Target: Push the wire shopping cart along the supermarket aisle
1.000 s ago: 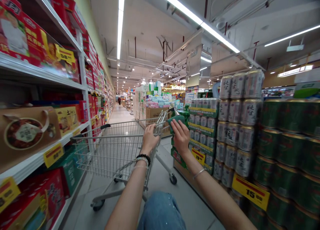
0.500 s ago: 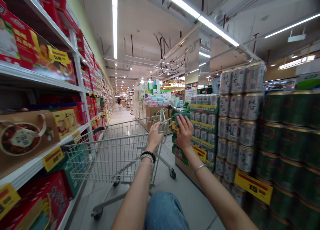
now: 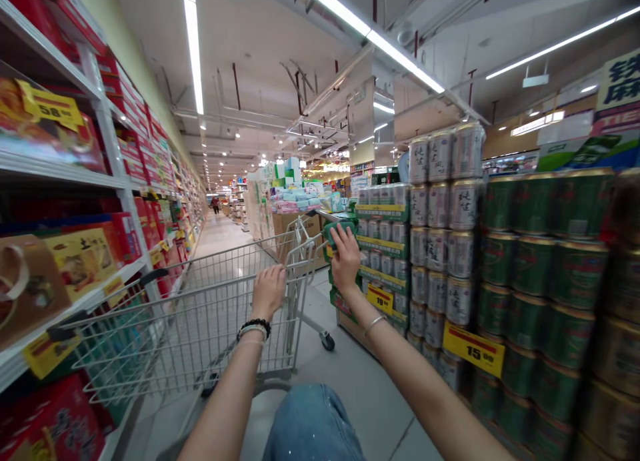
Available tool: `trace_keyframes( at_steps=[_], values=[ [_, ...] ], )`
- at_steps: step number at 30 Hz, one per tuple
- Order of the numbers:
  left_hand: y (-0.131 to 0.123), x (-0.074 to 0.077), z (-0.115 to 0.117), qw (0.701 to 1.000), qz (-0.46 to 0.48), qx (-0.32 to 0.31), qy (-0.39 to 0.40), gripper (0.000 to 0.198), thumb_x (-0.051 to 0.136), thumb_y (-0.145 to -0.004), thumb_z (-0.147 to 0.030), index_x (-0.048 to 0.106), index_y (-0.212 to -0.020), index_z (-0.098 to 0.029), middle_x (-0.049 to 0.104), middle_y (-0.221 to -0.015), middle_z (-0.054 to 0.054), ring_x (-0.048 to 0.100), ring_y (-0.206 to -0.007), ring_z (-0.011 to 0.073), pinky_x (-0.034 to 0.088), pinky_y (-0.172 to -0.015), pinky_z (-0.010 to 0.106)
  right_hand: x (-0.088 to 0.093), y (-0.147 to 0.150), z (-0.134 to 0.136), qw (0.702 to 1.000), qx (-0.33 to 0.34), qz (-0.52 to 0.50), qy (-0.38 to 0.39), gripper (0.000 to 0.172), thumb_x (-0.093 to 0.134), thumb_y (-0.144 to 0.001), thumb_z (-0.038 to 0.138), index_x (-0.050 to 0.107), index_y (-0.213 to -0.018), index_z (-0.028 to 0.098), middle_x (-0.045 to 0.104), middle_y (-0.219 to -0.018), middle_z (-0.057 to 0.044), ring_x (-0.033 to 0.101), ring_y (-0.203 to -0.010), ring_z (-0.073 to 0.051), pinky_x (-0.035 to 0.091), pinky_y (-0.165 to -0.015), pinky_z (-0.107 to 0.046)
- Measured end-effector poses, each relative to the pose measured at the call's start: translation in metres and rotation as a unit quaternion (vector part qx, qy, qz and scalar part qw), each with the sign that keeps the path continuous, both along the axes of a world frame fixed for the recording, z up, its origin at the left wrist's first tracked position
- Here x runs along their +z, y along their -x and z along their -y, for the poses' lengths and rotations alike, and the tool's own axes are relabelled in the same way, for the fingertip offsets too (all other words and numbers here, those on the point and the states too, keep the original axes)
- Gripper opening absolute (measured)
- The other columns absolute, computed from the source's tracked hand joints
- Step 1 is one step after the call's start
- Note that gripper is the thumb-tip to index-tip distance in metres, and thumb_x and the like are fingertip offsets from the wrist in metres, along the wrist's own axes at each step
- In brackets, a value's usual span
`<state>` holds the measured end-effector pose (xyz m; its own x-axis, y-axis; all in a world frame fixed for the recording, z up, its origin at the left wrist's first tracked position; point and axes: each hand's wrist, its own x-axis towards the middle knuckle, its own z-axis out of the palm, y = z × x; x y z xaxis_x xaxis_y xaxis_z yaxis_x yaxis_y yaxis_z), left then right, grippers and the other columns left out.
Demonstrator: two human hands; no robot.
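A supermarket is showing all around: on the left, long shelves (image 3: 60,171) are carrying rows of red boxes (image 3: 143,157), and yellow price tags (image 3: 53,107) are hanging along their edges. Near the middle, a wire shopping cart (image 3: 200,327) is standing in an aisle (image 3: 230,237) that is running far back under bright strip lights (image 3: 194,47). On the right, silver cans (image 3: 440,227) and green cans (image 3: 537,261) are rising in tall stacks, with a large price sign (image 3: 475,349) facing out.

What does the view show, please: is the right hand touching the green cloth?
Touching: the head view shows the right hand with its fingers laid over the green cloth, no gap visible.
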<state>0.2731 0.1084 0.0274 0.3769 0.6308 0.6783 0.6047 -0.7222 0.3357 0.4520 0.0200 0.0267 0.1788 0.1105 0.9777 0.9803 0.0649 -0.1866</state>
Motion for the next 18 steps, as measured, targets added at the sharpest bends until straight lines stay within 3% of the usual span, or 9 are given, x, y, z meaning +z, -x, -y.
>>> trace_keyframes(
  at_steps=[4,8,12,14,18],
  values=[
    [0.005,-0.013,-0.006,0.998,-0.032,0.044,-0.012,0.039,0.036,-0.094,-0.03,0.061,-0.12,-0.014,0.065,-0.127,0.013,0.054,-0.125,0.0259,0.029,-0.117,0.049,0.013,-0.002,-0.023,0.999,-0.005,-0.034,0.025,0.073,0.036,-0.079,0.0,0.043,-0.147,0.028,0.046,-0.15,0.0,0.03,-0.146,-0.021,0.031,-0.119,-0.044],
    [-0.001,-0.017,-0.007,0.998,-0.026,0.043,-0.028,0.041,0.044,-0.088,-0.024,0.058,-0.125,-0.014,0.063,-0.131,0.013,0.052,-0.127,0.0264,0.028,-0.118,0.05,-0.012,0.02,-0.041,0.999,0.011,-0.013,0.032,0.07,0.038,-0.081,0.001,0.047,-0.144,0.028,0.048,-0.149,0.0,0.033,-0.145,-0.022,0.035,-0.117,-0.044],
    [-0.001,-0.019,-0.005,0.999,-0.027,0.042,-0.019,0.046,0.046,-0.083,-0.02,0.056,-0.128,-0.015,0.061,-0.134,0.012,0.05,-0.129,0.0259,0.025,-0.12,0.049,-0.03,0.031,-0.029,0.991,0.048,0.097,0.08,0.066,0.038,-0.08,-0.003,0.059,-0.134,0.029,0.058,-0.139,0.003,0.047,-0.136,-0.019,0.041,-0.112,-0.036],
    [0.0,-0.019,-0.002,0.999,-0.032,0.038,-0.015,0.049,0.046,-0.082,-0.019,0.055,-0.13,-0.014,0.06,-0.135,0.012,0.049,-0.13,0.0261,0.024,-0.12,0.048,-0.022,0.027,-0.017,0.991,0.054,0.098,0.072,0.066,0.038,-0.08,-0.003,0.058,-0.134,0.028,0.059,-0.139,0.003,0.049,-0.135,-0.018,0.041,-0.111,-0.034],
    [0.002,-0.019,0.004,0.999,-0.036,0.036,-0.014,0.05,0.047,-0.081,-0.019,0.055,-0.13,-0.013,0.059,-0.135,0.012,0.049,-0.13,0.0269,0.022,-0.121,0.049,0.014,0.011,-0.005,0.999,0.016,0.027,0.014,0.064,0.036,-0.082,-0.001,0.056,-0.137,0.027,0.056,-0.142,0.0,0.042,-0.139,-0.019,0.035,-0.116,-0.04]
  ],
)
